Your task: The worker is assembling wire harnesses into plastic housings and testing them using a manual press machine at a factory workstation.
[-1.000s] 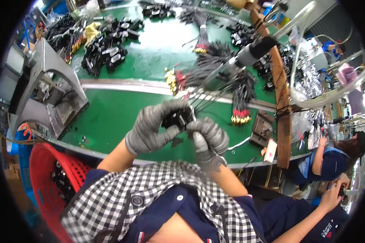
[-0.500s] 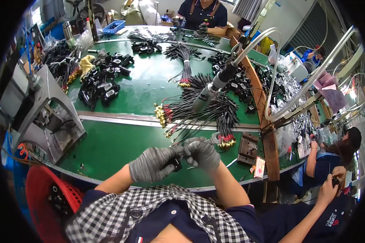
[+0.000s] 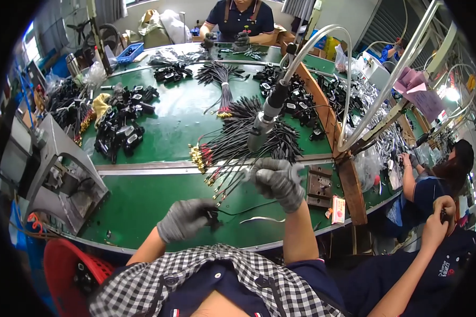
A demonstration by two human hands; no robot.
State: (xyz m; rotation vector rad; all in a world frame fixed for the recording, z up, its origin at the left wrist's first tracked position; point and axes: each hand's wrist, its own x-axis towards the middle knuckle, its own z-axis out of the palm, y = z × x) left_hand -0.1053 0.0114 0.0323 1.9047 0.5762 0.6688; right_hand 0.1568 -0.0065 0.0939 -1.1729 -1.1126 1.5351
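Toward the front edge of the worktop [image 3: 142, 195], in the head view: black part [image 3: 212, 216] gripped in the fingers of the left hand [image 3: 185, 219], on their right side. Beside it, black cable [image 3: 248, 211] running rightward, long axis roughly along that edge, toward the right wrist; joined to the part or not, unclear. Farther from the edge, right hand [image 3: 277, 182], fingers blurred, open or closed impossible to tell. Just above and nearer to it than to the left, driver [image 3: 262, 124], tilted, tip down, before piled cables [image 3: 283, 142].

Brt pic, glare on green tabletop [image 3: 177, 113], edges dk & bent.
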